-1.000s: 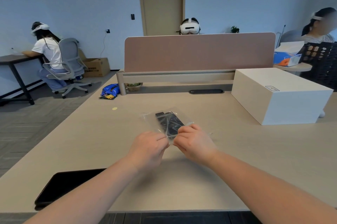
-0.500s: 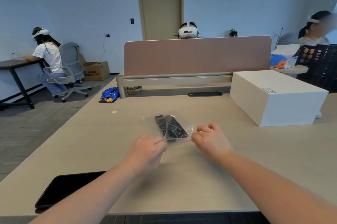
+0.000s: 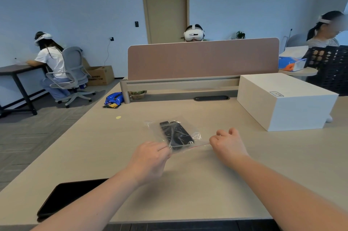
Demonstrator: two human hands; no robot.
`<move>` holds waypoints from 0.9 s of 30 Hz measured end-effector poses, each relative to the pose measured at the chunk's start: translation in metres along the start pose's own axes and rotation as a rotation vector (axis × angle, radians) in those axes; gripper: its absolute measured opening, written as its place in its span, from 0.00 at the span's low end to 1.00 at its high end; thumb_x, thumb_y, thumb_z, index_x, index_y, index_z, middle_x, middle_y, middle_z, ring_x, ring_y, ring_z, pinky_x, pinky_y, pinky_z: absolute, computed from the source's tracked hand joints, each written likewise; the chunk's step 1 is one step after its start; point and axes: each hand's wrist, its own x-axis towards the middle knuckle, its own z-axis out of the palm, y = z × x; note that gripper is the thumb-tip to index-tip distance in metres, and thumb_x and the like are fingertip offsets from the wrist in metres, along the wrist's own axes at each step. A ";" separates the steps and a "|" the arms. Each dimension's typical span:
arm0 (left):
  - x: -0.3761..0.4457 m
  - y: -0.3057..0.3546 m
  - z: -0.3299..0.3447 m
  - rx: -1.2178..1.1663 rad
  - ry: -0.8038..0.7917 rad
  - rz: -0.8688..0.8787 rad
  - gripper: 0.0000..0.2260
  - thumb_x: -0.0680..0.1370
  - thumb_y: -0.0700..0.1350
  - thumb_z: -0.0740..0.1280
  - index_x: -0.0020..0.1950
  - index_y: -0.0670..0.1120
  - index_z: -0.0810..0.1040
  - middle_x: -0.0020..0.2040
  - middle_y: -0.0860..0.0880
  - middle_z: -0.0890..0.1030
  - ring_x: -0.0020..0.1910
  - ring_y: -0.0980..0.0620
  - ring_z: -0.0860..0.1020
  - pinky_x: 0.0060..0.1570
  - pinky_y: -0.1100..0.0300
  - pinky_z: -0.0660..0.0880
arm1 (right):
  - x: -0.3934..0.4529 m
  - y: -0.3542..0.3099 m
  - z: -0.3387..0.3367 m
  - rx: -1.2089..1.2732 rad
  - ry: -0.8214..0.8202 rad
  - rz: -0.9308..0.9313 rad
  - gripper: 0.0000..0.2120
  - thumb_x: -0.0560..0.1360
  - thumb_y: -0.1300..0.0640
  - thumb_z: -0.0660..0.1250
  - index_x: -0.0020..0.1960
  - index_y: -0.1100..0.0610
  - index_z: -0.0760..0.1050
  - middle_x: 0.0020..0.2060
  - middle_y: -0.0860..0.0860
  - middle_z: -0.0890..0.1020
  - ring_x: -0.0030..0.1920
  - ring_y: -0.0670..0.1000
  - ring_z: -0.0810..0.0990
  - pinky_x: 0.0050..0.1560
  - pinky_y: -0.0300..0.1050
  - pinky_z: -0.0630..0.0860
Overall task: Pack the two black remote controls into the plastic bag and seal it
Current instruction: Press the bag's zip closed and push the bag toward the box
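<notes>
Both black remote controls (image 3: 176, 134) lie side by side inside the plastic bag (image 3: 173, 136), which rests on the desk (image 3: 226, 174) about midway between its left and right edges, nearer my front edge than the divider. The bag's mouth faces me, with its red zip strip (image 3: 195, 147) stretched between my hands.

The fingers of my left hand (image 3: 150, 159) are pinched on the left end of the strip, anchoring that corner. The fingers of my right hand (image 3: 226, 142) are clenched at the right end; they seem to grip the strip's tip, though the exact contact is hidden behind my knuckles.

I judge the packing done and the sealing in hand. To do it well, I want the strip held taut and flat, with the two tracks lined up rather than twisted, and firm pressure run along the whole length so no stretch stays open. The film is thin and crinkled near the remotes, so a fold could catch in the track. A light tug at the mouth would confirm the closure.
</notes>
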 end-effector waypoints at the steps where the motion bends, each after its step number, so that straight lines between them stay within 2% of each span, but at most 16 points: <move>1: -0.001 -0.001 0.000 0.003 0.000 -0.002 0.11 0.72 0.47 0.59 0.31 0.47 0.72 0.27 0.51 0.74 0.25 0.48 0.73 0.23 0.63 0.69 | -0.001 0.002 0.000 0.006 0.003 0.011 0.21 0.34 0.69 0.72 0.23 0.55 0.71 0.17 0.48 0.75 0.27 0.51 0.77 0.30 0.43 0.60; 4: -0.004 -0.004 0.000 -0.006 -0.006 -0.012 0.12 0.73 0.47 0.58 0.31 0.47 0.72 0.27 0.51 0.74 0.25 0.47 0.73 0.22 0.62 0.70 | 0.000 0.008 0.004 0.030 -0.010 0.059 0.23 0.32 0.70 0.72 0.22 0.55 0.70 0.16 0.48 0.74 0.24 0.51 0.76 0.29 0.43 0.58; 6: -0.006 -0.006 0.001 -0.011 0.001 -0.016 0.12 0.73 0.47 0.58 0.31 0.47 0.72 0.27 0.51 0.74 0.25 0.47 0.73 0.22 0.62 0.70 | 0.000 0.009 0.004 -0.019 0.005 0.072 0.21 0.36 0.69 0.75 0.25 0.56 0.73 0.19 0.49 0.77 0.26 0.51 0.77 0.30 0.43 0.58; 7: -0.006 -0.006 0.000 -0.014 -0.002 -0.017 0.12 0.73 0.48 0.58 0.31 0.47 0.72 0.27 0.51 0.74 0.25 0.47 0.73 0.22 0.62 0.70 | -0.001 0.009 0.003 -0.031 -0.031 0.062 0.18 0.44 0.68 0.76 0.31 0.57 0.75 0.25 0.50 0.80 0.32 0.52 0.80 0.33 0.45 0.60; 9: -0.006 -0.005 0.001 -0.024 -0.018 -0.013 0.12 0.73 0.47 0.58 0.31 0.47 0.72 0.27 0.51 0.75 0.25 0.47 0.73 0.23 0.62 0.71 | -0.002 0.009 0.001 -0.016 -0.109 0.063 0.14 0.64 0.69 0.67 0.48 0.58 0.74 0.43 0.53 0.83 0.49 0.55 0.79 0.41 0.46 0.60; 10: -0.008 -0.006 0.001 -0.026 -0.026 -0.013 0.11 0.73 0.47 0.58 0.31 0.47 0.72 0.27 0.51 0.75 0.26 0.47 0.74 0.24 0.62 0.70 | -0.004 0.011 0.001 -0.012 -0.178 0.083 0.14 0.69 0.69 0.62 0.52 0.57 0.72 0.49 0.53 0.82 0.54 0.56 0.77 0.43 0.47 0.62; 12: -0.015 -0.015 0.000 -0.036 -0.048 -0.049 0.10 0.73 0.47 0.59 0.32 0.47 0.72 0.28 0.51 0.76 0.27 0.47 0.75 0.24 0.62 0.70 | -0.010 0.022 -0.003 0.037 -0.283 0.193 0.12 0.74 0.66 0.58 0.56 0.57 0.71 0.54 0.54 0.81 0.57 0.56 0.78 0.50 0.47 0.70; 14: -0.030 -0.033 0.001 -0.063 -0.051 -0.109 0.10 0.73 0.48 0.58 0.33 0.48 0.72 0.30 0.51 0.77 0.28 0.46 0.76 0.24 0.60 0.72 | -0.020 0.044 -0.002 0.083 -0.329 0.309 0.10 0.76 0.64 0.56 0.54 0.57 0.72 0.55 0.56 0.80 0.56 0.57 0.79 0.52 0.45 0.74; 16: -0.046 -0.050 0.000 -0.105 -0.068 -0.144 0.12 0.76 0.50 0.57 0.35 0.49 0.72 0.31 0.52 0.78 0.29 0.46 0.77 0.25 0.60 0.73 | -0.030 0.060 0.004 0.129 -0.341 0.372 0.07 0.76 0.62 0.56 0.50 0.57 0.72 0.52 0.56 0.81 0.51 0.57 0.80 0.45 0.44 0.74; 19: -0.057 -0.054 0.003 -0.155 -0.131 -0.108 0.17 0.78 0.56 0.54 0.37 0.51 0.76 0.35 0.55 0.80 0.33 0.50 0.79 0.28 0.63 0.75 | -0.031 0.055 0.013 0.292 -0.316 0.440 0.06 0.76 0.62 0.55 0.44 0.58 0.70 0.47 0.57 0.81 0.45 0.57 0.79 0.38 0.43 0.70; 21: -0.054 -0.045 0.003 -0.194 -0.176 -0.109 0.21 0.76 0.62 0.54 0.36 0.52 0.79 0.40 0.57 0.82 0.39 0.56 0.80 0.33 0.64 0.77 | -0.024 0.040 0.015 0.441 -0.274 0.474 0.09 0.77 0.59 0.55 0.47 0.58 0.74 0.48 0.58 0.82 0.48 0.59 0.80 0.41 0.45 0.74; 23: -0.047 -0.035 -0.001 -0.283 -0.214 -0.208 0.31 0.73 0.71 0.48 0.35 0.50 0.81 0.44 0.57 0.83 0.44 0.59 0.79 0.39 0.65 0.76 | -0.014 0.024 0.011 0.595 -0.222 0.484 0.10 0.77 0.57 0.57 0.51 0.57 0.77 0.51 0.58 0.83 0.51 0.59 0.80 0.48 0.47 0.76; 25: -0.038 -0.031 -0.001 -0.361 -0.262 -0.358 0.36 0.69 0.74 0.46 0.36 0.47 0.81 0.44 0.54 0.83 0.45 0.55 0.79 0.43 0.60 0.76 | -0.003 0.010 0.005 0.730 -0.238 0.485 0.11 0.78 0.56 0.59 0.56 0.56 0.77 0.53 0.57 0.82 0.54 0.58 0.79 0.53 0.46 0.75; 27: -0.026 -0.030 0.003 -0.371 -0.261 -0.517 0.31 0.70 0.69 0.48 0.39 0.46 0.79 0.41 0.50 0.82 0.43 0.49 0.78 0.45 0.54 0.75 | 0.009 -0.002 -0.001 0.851 -0.278 0.512 0.13 0.78 0.54 0.61 0.59 0.56 0.76 0.54 0.56 0.82 0.54 0.57 0.79 0.54 0.45 0.74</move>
